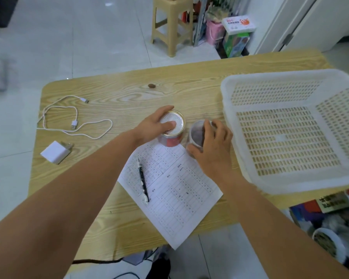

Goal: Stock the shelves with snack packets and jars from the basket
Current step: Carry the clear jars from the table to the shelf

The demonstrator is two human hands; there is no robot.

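Wood-grain table (113, 218) on white tile. White USB cable (74, 125) and charger (55, 152) lie by the left edge. Mid-table, left hand (151, 125) grips the gold-rimmed jar (176, 119) from above, thumb on its lid, fingers curled over the far rim. Printed form (175, 194) with pen (143, 180) sits at the near edge. Right hand (214, 146) is wrapped round the clear jar (196, 131), just beside the first. White basket (286, 74) is at the right edge.
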